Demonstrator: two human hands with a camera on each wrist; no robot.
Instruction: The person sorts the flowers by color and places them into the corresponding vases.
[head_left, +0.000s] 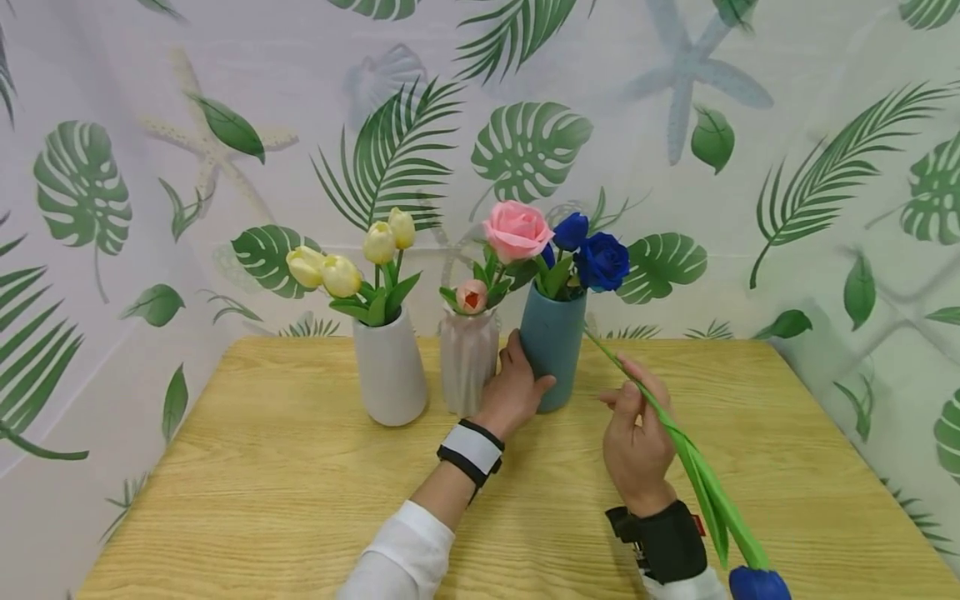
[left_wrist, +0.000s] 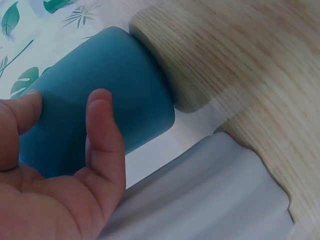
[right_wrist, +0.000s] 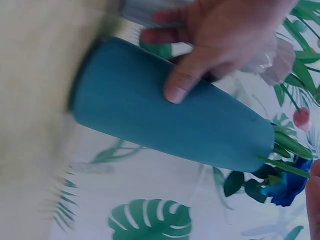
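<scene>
My left hand [head_left: 513, 390] grips the lower part of a teal vase [head_left: 553, 346] from its left side, thumb across the front in the right wrist view. In the vase stand a blue rose [head_left: 602, 261] and a blue tulip [head_left: 571, 232]. To the right, my right hand [head_left: 641, 446] pinches the green stem [head_left: 660, 410] of another blue tulip [head_left: 757, 583], its head low and partly cut off by the frame edge. This stem's thin end overlaps the vase's right side in the head view; in the right wrist view it lies by the vase mouth.
Left of the teal vase stands a ribbed pale vase [head_left: 467, 358] with a pink rose [head_left: 517, 231] and a small pink tulip [head_left: 472, 296]. A white vase [head_left: 392, 367] with several yellow tulips [head_left: 379, 242] is further left. Leaf-patterned cloth backs the wooden table [head_left: 300, 500].
</scene>
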